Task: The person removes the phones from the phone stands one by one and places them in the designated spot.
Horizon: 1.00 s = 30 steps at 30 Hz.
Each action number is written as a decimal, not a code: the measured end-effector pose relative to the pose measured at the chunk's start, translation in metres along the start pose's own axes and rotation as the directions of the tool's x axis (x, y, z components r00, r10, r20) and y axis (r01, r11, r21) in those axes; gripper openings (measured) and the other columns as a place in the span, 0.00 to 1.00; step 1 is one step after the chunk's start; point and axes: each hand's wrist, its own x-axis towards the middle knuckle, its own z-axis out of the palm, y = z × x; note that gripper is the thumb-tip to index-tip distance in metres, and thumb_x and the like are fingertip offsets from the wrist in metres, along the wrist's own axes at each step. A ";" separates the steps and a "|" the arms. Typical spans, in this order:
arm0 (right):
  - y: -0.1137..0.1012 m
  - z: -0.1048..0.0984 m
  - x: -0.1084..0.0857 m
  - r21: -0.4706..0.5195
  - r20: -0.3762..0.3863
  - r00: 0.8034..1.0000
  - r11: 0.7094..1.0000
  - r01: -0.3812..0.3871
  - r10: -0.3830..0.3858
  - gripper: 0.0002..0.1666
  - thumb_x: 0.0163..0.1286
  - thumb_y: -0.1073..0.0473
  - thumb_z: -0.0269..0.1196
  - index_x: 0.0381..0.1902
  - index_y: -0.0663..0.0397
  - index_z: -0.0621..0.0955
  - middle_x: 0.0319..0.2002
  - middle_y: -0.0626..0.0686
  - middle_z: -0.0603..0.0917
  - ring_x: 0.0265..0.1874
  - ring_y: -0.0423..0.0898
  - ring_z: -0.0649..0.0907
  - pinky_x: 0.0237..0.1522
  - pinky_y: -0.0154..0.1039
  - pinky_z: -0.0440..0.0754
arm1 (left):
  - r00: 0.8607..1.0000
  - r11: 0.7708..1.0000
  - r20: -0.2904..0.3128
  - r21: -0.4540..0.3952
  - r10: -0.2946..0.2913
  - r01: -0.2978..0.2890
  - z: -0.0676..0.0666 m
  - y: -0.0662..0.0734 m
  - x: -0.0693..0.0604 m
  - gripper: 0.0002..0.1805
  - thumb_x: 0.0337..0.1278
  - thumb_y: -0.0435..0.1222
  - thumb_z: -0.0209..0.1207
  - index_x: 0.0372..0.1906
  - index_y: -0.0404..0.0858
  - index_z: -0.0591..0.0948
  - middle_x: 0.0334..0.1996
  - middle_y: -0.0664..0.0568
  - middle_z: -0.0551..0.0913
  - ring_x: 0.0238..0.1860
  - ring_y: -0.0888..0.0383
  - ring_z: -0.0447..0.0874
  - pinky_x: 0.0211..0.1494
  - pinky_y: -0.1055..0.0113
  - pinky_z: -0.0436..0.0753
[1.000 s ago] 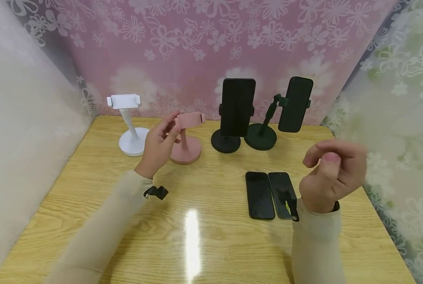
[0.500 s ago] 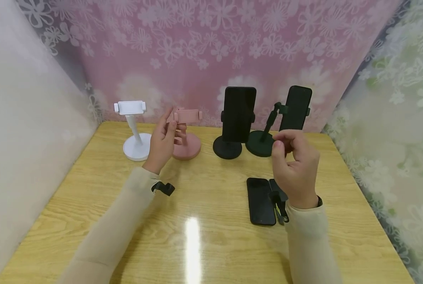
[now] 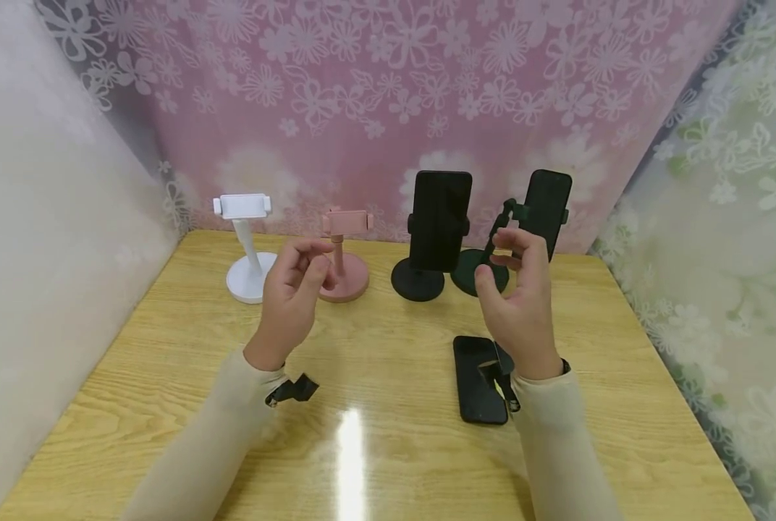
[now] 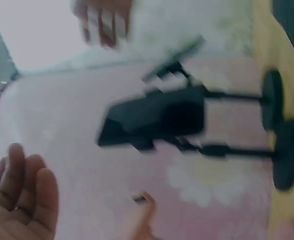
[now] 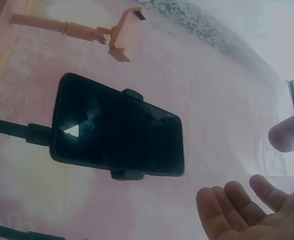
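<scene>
My left hand (image 3: 289, 300) hovers in front of the pink phone stand (image 3: 355, 278), its fingers loosely bent and holding nothing. The pink stand's clamp is bare. My right hand (image 3: 521, 304) is raised in front of the dark green stand (image 3: 464, 271), fingers relaxed, with a gap between thumb and fingers. A phone (image 3: 549, 195), partly hidden by that hand, is clamped upright and tilted in the green stand. Left of it, a black stand (image 3: 418, 286) carries another upright phone (image 3: 440, 221), which the right wrist view shows between two side clamps.
A white phone stand (image 3: 247, 278) with a bare clamp stands at the far left. On the table (image 3: 388, 362) lies a black phone (image 3: 475, 383), with a second phone (image 3: 504, 357) beside it mostly covered by my right wrist. A pink floral curtain (image 3: 336, 130) hangs behind.
My left hand has let go of the pink stand's clamp and drawn back towards me. My right hand has swung left, from the table's right side to before the green stand.
</scene>
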 end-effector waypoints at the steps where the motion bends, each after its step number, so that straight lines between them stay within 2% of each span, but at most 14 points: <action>1: 0.002 0.001 0.000 0.006 0.002 1.000 1.000 -0.014 0.014 0.26 0.70 0.73 0.58 0.65 0.70 0.69 0.61 0.64 0.72 0.59 0.50 0.72 0.63 0.39 0.71 | 1.000 1.000 0.024 0.002 0.018 -0.018 0.000 0.006 -0.001 0.24 0.81 0.43 0.52 0.54 0.19 0.72 0.33 0.45 0.78 0.34 0.57 0.78 0.41 0.68 0.79; 4: 0.010 0.005 0.000 0.007 0.013 0.999 0.999 -0.051 0.051 0.28 0.71 0.72 0.57 0.67 0.70 0.67 0.64 0.63 0.71 0.62 0.50 0.72 0.66 0.40 0.70 | 0.995 0.998 0.085 0.033 0.058 -0.061 0.000 0.021 -0.002 0.27 0.80 0.46 0.53 0.54 0.20 0.73 0.38 0.42 0.80 0.39 0.55 0.80 0.44 0.67 0.79; 6: 0.020 0.009 0.001 0.010 0.024 0.995 0.996 -0.094 0.094 0.28 0.72 0.70 0.57 0.68 0.69 0.65 0.66 0.61 0.70 0.65 0.51 0.71 0.69 0.43 0.70 | 0.994 0.995 0.103 0.087 0.036 -0.045 -0.001 0.024 -0.001 0.26 0.80 0.46 0.54 0.55 0.23 0.75 0.42 0.41 0.81 0.42 0.54 0.80 0.46 0.66 0.78; 8: 0.032 0.013 0.002 0.009 0.049 0.987 0.988 -0.153 0.153 0.30 0.73 0.68 0.57 0.70 0.67 0.64 0.69 0.60 0.69 0.68 0.52 0.70 0.72 0.47 0.68 | 0.992 0.987 0.113 0.156 -0.060 0.042 -0.002 0.020 0.000 0.22 0.80 0.45 0.55 0.56 0.28 0.76 0.46 0.44 0.81 0.46 0.56 0.80 0.49 0.66 0.78; 9: 0.040 0.015 0.002 0.006 0.071 0.979 0.981 -0.193 0.192 0.32 0.74 0.66 0.57 0.72 0.65 0.63 0.70 0.60 0.68 0.70 0.53 0.69 0.73 0.48 0.67 | 0.986 0.978 0.117 0.185 -0.118 0.095 -0.003 0.017 0.001 0.19 0.79 0.43 0.55 0.57 0.30 0.76 0.47 0.45 0.81 0.47 0.57 0.80 0.50 0.66 0.78; 10: 0.047 0.017 0.002 0.002 0.096 0.968 0.972 -0.233 0.232 0.33 0.75 0.65 0.57 0.74 0.64 0.61 0.72 0.59 0.66 0.72 0.53 0.67 0.75 0.50 0.65 | 0.976 0.965 0.122 0.214 -0.179 0.151 -0.003 0.013 0.002 0.17 0.79 0.41 0.56 0.58 0.32 0.76 0.48 0.47 0.81 0.48 0.58 0.79 0.52 0.66 0.78; 12: 0.061 0.021 0.001 -0.026 0.150 0.939 0.950 -0.310 0.310 0.38 0.76 0.63 0.58 0.78 0.61 0.57 0.77 0.58 0.61 0.76 0.54 0.64 0.77 0.52 0.61 | 0.948 0.933 0.134 0.264 -0.288 0.246 -0.004 0.005 0.003 0.14 0.78 0.38 0.56 0.59 0.36 0.76 0.48 0.49 0.81 0.49 0.59 0.79 0.53 0.65 0.78; 14: 0.073 0.024 0.000 -0.055 0.202 0.906 0.928 -0.368 0.371 0.42 0.78 0.60 0.58 0.81 0.59 0.52 0.80 0.58 0.56 0.79 0.54 0.60 0.79 0.53 0.57 | 0.926 0.912 0.150 0.283 -0.347 0.296 -0.004 0.001 0.004 0.13 0.78 0.37 0.56 0.59 0.37 0.76 0.47 0.49 0.81 0.48 0.58 0.79 0.53 0.63 0.79; 17: 0.084 0.029 -0.001 -0.063 0.260 0.868 0.904 -0.422 0.423 0.46 0.79 0.56 0.58 0.83 0.58 0.47 0.82 0.58 0.52 0.80 0.54 0.57 0.79 0.53 0.55 | 0.918 0.911 0.172 0.278 -0.358 0.304 -0.004 -0.001 0.004 0.13 0.79 0.37 0.55 0.59 0.37 0.76 0.47 0.46 0.81 0.46 0.54 0.80 0.51 0.60 0.80; 19: 0.089 0.033 -0.002 -0.029 0.281 0.855 0.895 -0.446 0.435 0.46 0.80 0.55 0.58 0.83 0.56 0.46 0.81 0.58 0.52 0.80 0.54 0.57 0.78 0.53 0.57 | 0.918 0.915 0.183 0.272 -0.352 0.297 -0.004 -0.001 0.004 0.12 0.79 0.36 0.55 0.59 0.37 0.77 0.46 0.44 0.81 0.45 0.54 0.80 0.49 0.60 0.80; 23: 0.092 0.039 -0.002 0.059 0.283 0.850 0.877 -0.478 0.444 0.44 0.81 0.54 0.57 0.83 0.53 0.48 0.81 0.57 0.56 0.79 0.51 0.60 0.77 0.52 0.62 | 0.917 0.917 0.197 0.279 -0.346 0.286 -0.005 -0.002 0.004 0.12 0.78 0.33 0.56 0.59 0.37 0.77 0.44 0.45 0.82 0.44 0.55 0.80 0.48 0.57 0.80; 30: 0.090 0.047 -0.002 0.186 0.299 0.850 0.847 -0.497 0.433 0.41 0.82 0.54 0.57 0.83 0.51 0.51 0.81 0.53 0.58 0.79 0.48 0.61 0.77 0.50 0.61 | 0.914 0.914 0.215 0.300 -0.345 0.275 -0.009 -0.001 0.003 0.12 0.78 0.36 0.57 0.59 0.39 0.77 0.41 0.50 0.82 0.42 0.56 0.80 0.47 0.53 0.82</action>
